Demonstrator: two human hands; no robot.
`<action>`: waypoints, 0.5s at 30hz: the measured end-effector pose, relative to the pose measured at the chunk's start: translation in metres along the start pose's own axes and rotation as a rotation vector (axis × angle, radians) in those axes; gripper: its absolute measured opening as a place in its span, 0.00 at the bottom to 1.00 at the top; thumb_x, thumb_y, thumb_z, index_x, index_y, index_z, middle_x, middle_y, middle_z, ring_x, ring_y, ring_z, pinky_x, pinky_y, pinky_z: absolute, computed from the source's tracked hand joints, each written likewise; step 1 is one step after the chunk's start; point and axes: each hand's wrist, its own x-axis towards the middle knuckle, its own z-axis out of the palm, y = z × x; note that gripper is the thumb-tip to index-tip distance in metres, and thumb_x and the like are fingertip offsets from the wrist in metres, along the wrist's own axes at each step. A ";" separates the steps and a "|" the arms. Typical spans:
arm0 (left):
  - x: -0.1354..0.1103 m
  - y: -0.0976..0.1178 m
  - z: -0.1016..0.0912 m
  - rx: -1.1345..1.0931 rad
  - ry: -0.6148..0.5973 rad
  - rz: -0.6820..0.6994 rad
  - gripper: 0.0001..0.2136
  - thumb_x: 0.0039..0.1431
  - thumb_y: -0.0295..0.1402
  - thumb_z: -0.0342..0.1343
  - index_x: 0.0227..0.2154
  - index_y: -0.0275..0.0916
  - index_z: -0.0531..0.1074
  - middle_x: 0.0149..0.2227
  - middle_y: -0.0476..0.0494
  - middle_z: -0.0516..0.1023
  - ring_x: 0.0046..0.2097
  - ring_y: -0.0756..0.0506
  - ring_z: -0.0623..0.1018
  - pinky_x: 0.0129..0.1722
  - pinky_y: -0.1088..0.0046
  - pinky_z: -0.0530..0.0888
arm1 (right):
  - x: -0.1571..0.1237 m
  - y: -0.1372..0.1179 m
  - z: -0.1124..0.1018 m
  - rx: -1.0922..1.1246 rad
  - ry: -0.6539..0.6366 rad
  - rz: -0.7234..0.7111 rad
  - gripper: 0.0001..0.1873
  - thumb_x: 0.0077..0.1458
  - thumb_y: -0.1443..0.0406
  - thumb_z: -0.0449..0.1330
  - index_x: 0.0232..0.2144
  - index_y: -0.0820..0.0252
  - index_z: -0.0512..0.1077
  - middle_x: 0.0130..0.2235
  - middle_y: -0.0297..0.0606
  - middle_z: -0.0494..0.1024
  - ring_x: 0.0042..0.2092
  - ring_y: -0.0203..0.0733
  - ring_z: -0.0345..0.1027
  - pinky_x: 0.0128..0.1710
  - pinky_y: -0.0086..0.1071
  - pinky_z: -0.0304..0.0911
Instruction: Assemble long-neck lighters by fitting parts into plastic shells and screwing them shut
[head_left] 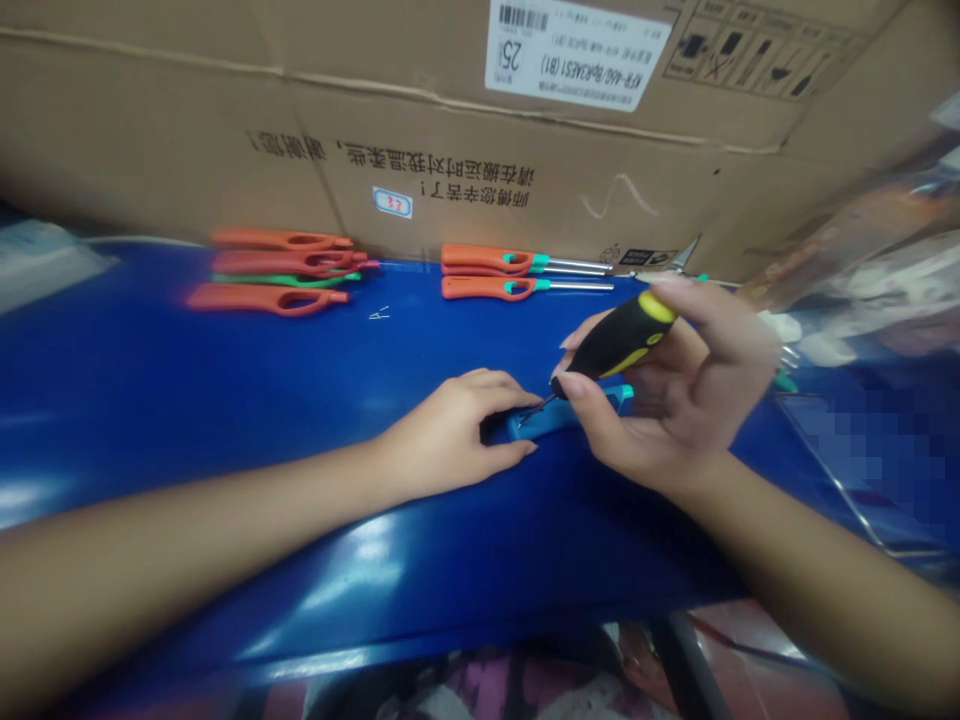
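Observation:
My right hand (675, 390) is closed around a screwdriver (619, 338) with a black and yellow handle, held at a slant. Its thin shaft points down and left, and the tip meets the left end of a blue lighter body (559, 418). That body lies on the blue table, with a teal part at its right end. Thumb and fingers of my left hand (469, 430) pinch the left end of the blue body and steady it. Part of the body is hidden behind my right hand.
Orange and green lighter casings (277, 270) lie at the back left. Orange lighters with metal tubes (517, 270) lie at the back middle. Small metal pieces (379, 314) rest between them. A large cardboard box (337, 100) stands along the back. Plastic bags (885, 290) crowd the right.

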 end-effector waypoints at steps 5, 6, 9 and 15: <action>-0.001 -0.001 0.001 -0.004 -0.007 0.004 0.15 0.59 0.32 0.64 0.49 0.39 0.77 0.47 0.43 0.80 0.49 0.43 0.79 0.52 0.65 0.75 | -0.001 -0.002 0.001 0.023 0.003 0.016 0.42 0.54 0.64 0.68 0.65 0.38 0.56 0.59 0.42 0.69 0.48 0.51 0.76 0.30 0.40 0.80; -0.001 -0.001 0.001 -0.008 -0.008 0.002 0.15 0.59 0.32 0.64 0.49 0.39 0.77 0.47 0.43 0.80 0.49 0.43 0.78 0.52 0.65 0.75 | -0.001 -0.003 0.002 0.023 -0.002 0.018 0.41 0.54 0.64 0.67 0.65 0.39 0.56 0.59 0.41 0.69 0.46 0.50 0.76 0.30 0.41 0.80; -0.001 -0.001 0.001 -0.019 -0.004 -0.006 0.15 0.59 0.32 0.64 0.49 0.39 0.77 0.46 0.44 0.80 0.49 0.43 0.78 0.52 0.65 0.75 | 0.000 -0.006 0.001 0.009 -0.025 0.026 0.40 0.55 0.64 0.66 0.66 0.40 0.55 0.58 0.42 0.70 0.45 0.49 0.77 0.32 0.43 0.80; 0.000 0.001 0.000 -0.015 -0.011 -0.005 0.13 0.59 0.32 0.64 0.47 0.41 0.78 0.46 0.43 0.81 0.49 0.42 0.79 0.53 0.62 0.76 | 0.004 -0.002 0.002 -0.073 0.042 -0.065 0.43 0.49 0.63 0.72 0.64 0.40 0.60 0.55 0.41 0.74 0.43 0.51 0.76 0.26 0.40 0.78</action>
